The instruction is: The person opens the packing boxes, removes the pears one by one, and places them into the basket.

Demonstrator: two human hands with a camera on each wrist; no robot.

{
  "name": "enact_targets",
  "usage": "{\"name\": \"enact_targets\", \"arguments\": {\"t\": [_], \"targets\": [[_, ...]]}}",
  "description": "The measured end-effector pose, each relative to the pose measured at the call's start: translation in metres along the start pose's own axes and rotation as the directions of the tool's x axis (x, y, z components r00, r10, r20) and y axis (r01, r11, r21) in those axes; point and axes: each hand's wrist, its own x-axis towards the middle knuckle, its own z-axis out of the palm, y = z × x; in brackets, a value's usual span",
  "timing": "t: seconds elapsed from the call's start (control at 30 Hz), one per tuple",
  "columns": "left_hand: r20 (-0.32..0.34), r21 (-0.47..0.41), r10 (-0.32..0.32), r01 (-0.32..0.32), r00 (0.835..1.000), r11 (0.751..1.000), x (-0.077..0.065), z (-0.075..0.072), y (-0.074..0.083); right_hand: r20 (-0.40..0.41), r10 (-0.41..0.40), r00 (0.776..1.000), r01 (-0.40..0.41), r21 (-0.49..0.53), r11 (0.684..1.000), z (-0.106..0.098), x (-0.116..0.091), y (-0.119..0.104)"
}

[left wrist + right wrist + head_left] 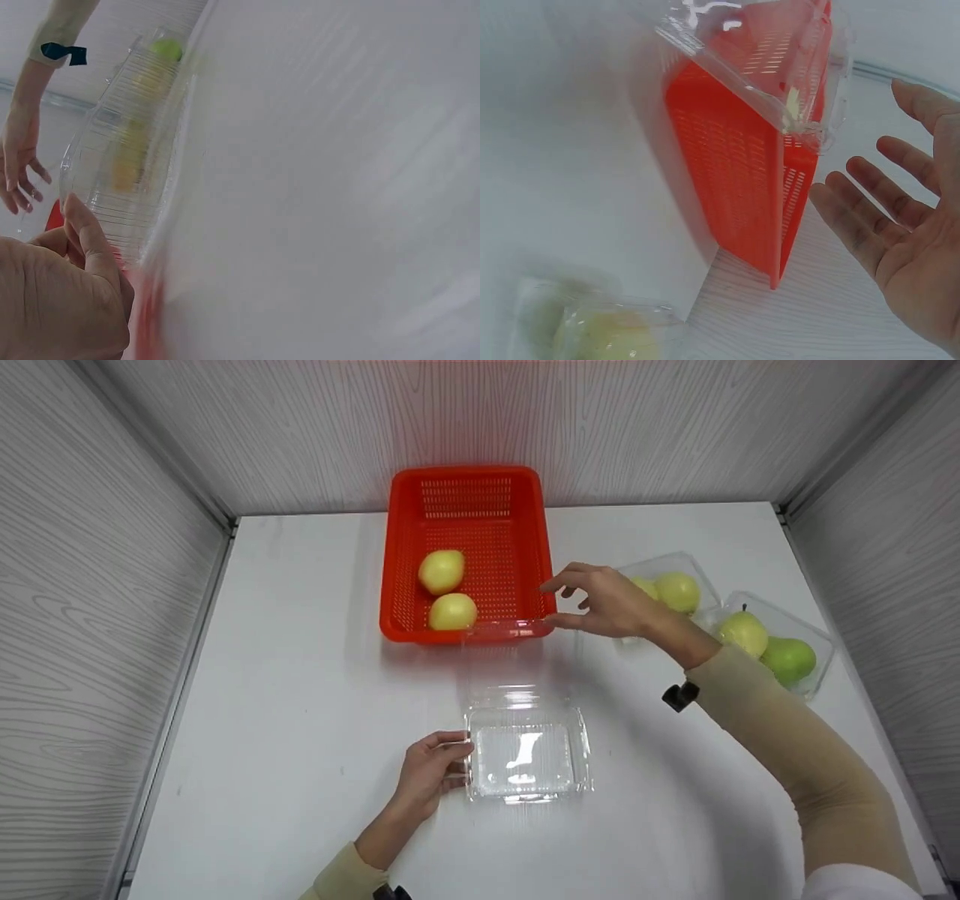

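Observation:
An unfolded clear plastic clamshell box stands on the table, its base near me and its raised lid overlapping the front of the red basket. My left hand pinches the left wall of the base between thumb and fingers; the left wrist view shows the thumb along the clear rim. Above the basket's right front corner, my right hand holds nothing. Its fingers are spread and loosely bent, beside the lid. The red slotted basket holds two pale yellow fruits.
At the right stand two more clear boxes. One has pale yellow fruits in it; the other has a yellow pear and a green fruit. Wood-grain panels wall the white table at back and sides.

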Motion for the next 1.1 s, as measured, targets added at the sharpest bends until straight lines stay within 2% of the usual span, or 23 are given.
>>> {"name": "enact_targets", "arguments": {"t": [0.13, 0.27, 0.43, 0.5, 0.57, 0.67, 0.87, 1.0, 1.1], "targets": [[0.006, -0.004, 0.001, -0.001, 1.000, 1.000, 0.000, 0.000, 0.000, -0.042, 0.017, 0.999, -0.014, 0.054, 0.998, 0.006, -0.016, 0.013], [0.015, 0.002, 0.010, -0.010, 1.000, 1.000, -0.001, -0.001, 0.000, -0.089, 0.086, 0.992, -0.072, 0.154, 0.985, 0.016, -0.030, 0.023], [0.013, 0.006, 0.012, -0.012, 1.000, 1.000, 0.000, -0.001, 0.000, -0.150, 0.179, 0.972, -0.130, 0.291, 0.948, 0.032, -0.045, 0.033], [0.010, 0.006, 0.010, -0.010, 1.000, 1.000, 0.000, 0.000, 0.000, -0.164, 0.210, 0.964, -0.140, 0.356, 0.924, 0.039, -0.050, 0.036], [0.006, 0.007, 0.007, -0.007, 1.000, 1.000, 0.000, 0.000, 0.000, -0.167, 0.242, 0.956, -0.150, 0.431, 0.890, 0.046, -0.054, 0.039], [0.004, 0.009, 0.006, -0.006, 1.000, 1.000, 0.000, 0.000, 0.000, -0.153, 0.291, 0.944, -0.165, 0.546, 0.821, 0.057, -0.060, 0.043], [-0.002, 0.001, 0.011, -0.011, 1.000, 1.000, -0.001, 0.000, 0.000, -0.121, 0.380, 0.917, -0.172, 0.739, 0.652, 0.077, -0.072, 0.047], [-0.002, -0.003, 0.007, -0.007, 1.000, 1.000, -0.002, 0.000, 0.001, -0.087, 0.419, 0.904, -0.180, 0.812, 0.556, 0.089, -0.080, 0.046], [-0.009, 0.001, 0.004, -0.004, 1.000, 1.000, -0.002, 0.000, 0.001, -0.056, 0.430, 0.901, -0.190, 0.841, 0.507, 0.097, -0.086, 0.044]]}}
